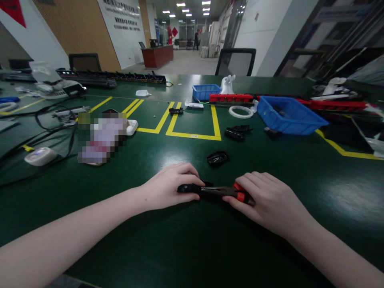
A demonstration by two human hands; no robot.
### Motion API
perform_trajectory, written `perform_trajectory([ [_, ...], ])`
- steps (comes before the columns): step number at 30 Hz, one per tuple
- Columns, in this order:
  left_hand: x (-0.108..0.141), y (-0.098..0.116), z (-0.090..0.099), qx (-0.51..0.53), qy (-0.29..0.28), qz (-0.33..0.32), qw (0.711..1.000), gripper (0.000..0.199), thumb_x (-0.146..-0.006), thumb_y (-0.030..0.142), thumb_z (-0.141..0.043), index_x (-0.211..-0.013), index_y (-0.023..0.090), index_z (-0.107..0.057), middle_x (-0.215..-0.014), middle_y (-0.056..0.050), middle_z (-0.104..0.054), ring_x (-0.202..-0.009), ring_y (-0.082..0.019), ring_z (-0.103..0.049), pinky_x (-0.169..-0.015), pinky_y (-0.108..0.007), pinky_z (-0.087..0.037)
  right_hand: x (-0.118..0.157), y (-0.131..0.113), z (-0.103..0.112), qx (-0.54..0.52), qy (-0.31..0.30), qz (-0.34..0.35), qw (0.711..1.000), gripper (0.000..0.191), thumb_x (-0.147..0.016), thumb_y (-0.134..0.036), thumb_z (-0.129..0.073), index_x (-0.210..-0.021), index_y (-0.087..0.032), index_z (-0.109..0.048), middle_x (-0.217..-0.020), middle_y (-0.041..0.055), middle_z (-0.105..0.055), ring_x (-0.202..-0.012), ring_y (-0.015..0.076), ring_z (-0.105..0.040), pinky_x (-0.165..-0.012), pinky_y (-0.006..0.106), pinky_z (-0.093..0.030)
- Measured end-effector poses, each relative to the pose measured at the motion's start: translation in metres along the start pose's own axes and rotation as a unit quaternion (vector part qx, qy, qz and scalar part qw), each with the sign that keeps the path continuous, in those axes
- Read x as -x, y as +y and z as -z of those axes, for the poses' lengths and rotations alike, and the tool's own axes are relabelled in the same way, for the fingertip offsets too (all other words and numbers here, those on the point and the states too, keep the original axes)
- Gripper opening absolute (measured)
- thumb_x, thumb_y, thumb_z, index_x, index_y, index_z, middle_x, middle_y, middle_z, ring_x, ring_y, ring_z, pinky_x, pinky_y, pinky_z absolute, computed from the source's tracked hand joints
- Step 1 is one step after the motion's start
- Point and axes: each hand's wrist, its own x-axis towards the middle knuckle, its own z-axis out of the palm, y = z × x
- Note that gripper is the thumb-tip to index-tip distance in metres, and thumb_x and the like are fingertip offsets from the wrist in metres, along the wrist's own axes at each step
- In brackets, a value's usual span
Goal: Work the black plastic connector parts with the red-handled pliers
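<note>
Near the middle of the green table [168, 240], my left hand [171, 186] is closed round a small black part [189, 188]. My right hand [264, 198] grips the red and black handles of the pliers [214, 191]. The pliers' jaws point left and meet the black part; the exact contact is too small to tell. Just beyond my hands lies a black plastic piece [218, 158]. Farther back are more black pieces [238, 132], close to the large blue bin.
A large blue bin [291, 116] and a small blue bin [206, 92] stand at the back, beside red strips [231, 98] and a white ring [241, 112]. At the left lie a phone [103, 138], cables and a white device [40, 156]. Yellow tape marks the table.
</note>
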Motion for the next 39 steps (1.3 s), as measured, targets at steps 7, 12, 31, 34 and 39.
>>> perform_trajectory([
  [7, -0.002, -0.001, 0.003, -0.027, -0.039, 0.009, 0.999, 0.034, -0.094, 0.027, -0.069, -0.125, 0.020, -0.057, -0.118, -0.008, -0.066, -0.107, -0.024, -0.063, -0.089, -0.038, -0.052, 0.002, 0.003, 0.001, 0.007, -0.005, -0.008, 1.000, 0.039, -0.099, -0.050, -0.048, -0.083, -0.018, -0.063, -0.077, 0.0084, -0.065, -0.067, 0.0197, -0.058, -0.058, 0.031, -0.041],
  [12, -0.004, 0.000, -0.001, -0.081, -0.056, 0.005, 0.995, 0.053, -0.096, 0.029, -0.064, -0.144, 0.017, -0.043, -0.116, -0.010, -0.063, -0.101, -0.024, -0.064, -0.085, -0.037, -0.052, 0.001, 0.003, -0.002, -0.004, -0.011, -0.012, 1.000, 0.040, -0.099, -0.051, -0.047, -0.083, -0.018, -0.062, -0.075, 0.0075, -0.064, -0.065, 0.0190, -0.057, -0.056, 0.030, -0.041],
  [31, -0.021, 0.010, -0.008, -0.066, -0.049, 0.093, 0.992, 0.060, -0.076, 0.069, -0.077, -0.104, 0.019, -0.060, -0.098, -0.003, -0.067, -0.083, -0.023, -0.064, -0.065, -0.032, -0.045, -0.004, 0.002, -0.003, -0.068, -0.083, -0.059, 0.992, 0.029, -0.091, -0.047, -0.058, -0.077, -0.023, -0.053, -0.072, 0.0035, -0.060, -0.060, 0.0178, -0.056, -0.053, 0.031, -0.039],
  [34, -0.024, 0.012, -0.009, -0.058, -0.049, 0.122, 0.990, 0.058, -0.074, 0.069, -0.078, -0.098, 0.019, -0.061, -0.089, -0.002, -0.066, -0.076, -0.022, -0.063, -0.057, -0.029, -0.039, -0.004, 0.003, -0.002, -0.073, -0.089, -0.066, 0.991, 0.023, -0.089, -0.042, -0.060, -0.078, -0.023, -0.053, -0.073, 0.0030, -0.061, -0.060, 0.0175, -0.056, -0.054, 0.030, -0.039],
  [39, -0.023, 0.013, -0.009, -0.053, -0.046, 0.128, 0.989, 0.049, -0.080, 0.061, -0.078, -0.098, 0.018, -0.061, -0.086, -0.002, -0.067, -0.076, -0.022, -0.065, -0.057, -0.028, -0.039, -0.004, 0.002, -0.001, -0.081, -0.100, -0.073, 0.989, 0.018, -0.085, -0.037, -0.062, -0.078, -0.024, -0.053, -0.073, 0.0029, -0.061, -0.061, 0.0178, -0.057, -0.053, 0.030, -0.041],
])
